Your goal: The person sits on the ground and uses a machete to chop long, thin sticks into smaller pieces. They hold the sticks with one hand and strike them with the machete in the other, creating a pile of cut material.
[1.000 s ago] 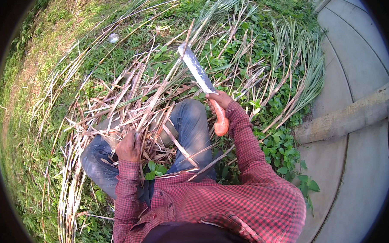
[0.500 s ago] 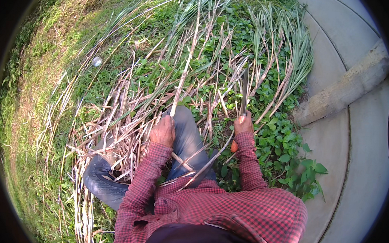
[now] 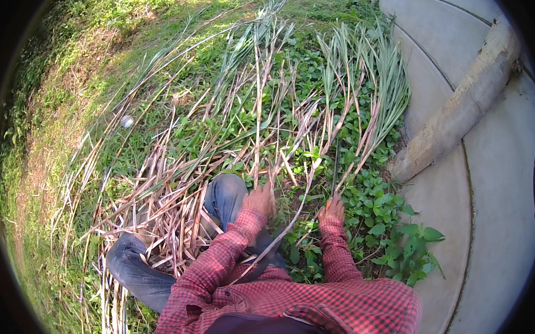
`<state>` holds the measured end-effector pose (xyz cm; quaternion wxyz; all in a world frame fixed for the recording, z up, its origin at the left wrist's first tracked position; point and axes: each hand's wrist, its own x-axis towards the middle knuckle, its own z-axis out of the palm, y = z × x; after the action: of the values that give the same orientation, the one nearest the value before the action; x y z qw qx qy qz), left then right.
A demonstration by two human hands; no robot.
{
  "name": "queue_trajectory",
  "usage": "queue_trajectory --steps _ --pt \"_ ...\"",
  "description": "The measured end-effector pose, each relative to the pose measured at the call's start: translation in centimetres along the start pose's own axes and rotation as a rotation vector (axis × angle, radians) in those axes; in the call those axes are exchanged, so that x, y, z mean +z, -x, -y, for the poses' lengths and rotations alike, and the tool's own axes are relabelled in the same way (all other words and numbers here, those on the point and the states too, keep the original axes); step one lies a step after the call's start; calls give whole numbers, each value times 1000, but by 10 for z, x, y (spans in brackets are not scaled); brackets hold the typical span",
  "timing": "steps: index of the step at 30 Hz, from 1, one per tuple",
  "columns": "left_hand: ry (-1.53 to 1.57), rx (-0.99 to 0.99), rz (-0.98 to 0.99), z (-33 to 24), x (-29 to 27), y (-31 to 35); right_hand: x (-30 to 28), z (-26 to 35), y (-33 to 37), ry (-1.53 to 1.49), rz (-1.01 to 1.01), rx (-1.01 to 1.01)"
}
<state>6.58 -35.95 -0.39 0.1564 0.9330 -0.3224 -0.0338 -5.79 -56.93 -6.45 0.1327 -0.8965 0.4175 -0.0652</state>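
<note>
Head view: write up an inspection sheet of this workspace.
Surface: ground thick with green plants.
Job's things: long stalk; machete, blade seen nearly edge-on.
Clutter: heap of dry leaf strips left of the stalk; small pale round object beyond the heap.
Hands: left hand closed on the stalk, blurred; right hand closed on the machete's handle.
Cables: nothing seen.
Surroundings: pale concrete on the right; log lying across it.

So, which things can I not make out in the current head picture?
In the head view:
Machete: blade nearly edge-on, face unseen; handle mostly covered by right hand.
Left hand: fingers blurred, so how they grip the stalk is unclear.
Pale round object at left: too small to identify.
</note>
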Motion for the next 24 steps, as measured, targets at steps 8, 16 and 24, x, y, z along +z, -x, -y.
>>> queue_trajectory --steps 8,16,24 --pt "-50 -16 -540 53 -154 112 57 -29 7 -350 -137 -98" --pt "-7 -1109 -1141 258 -116 400 24 8 18 -397 135 242" --pt "171 -1666 -390 240 70 496 47 1 16 -471 53 190"
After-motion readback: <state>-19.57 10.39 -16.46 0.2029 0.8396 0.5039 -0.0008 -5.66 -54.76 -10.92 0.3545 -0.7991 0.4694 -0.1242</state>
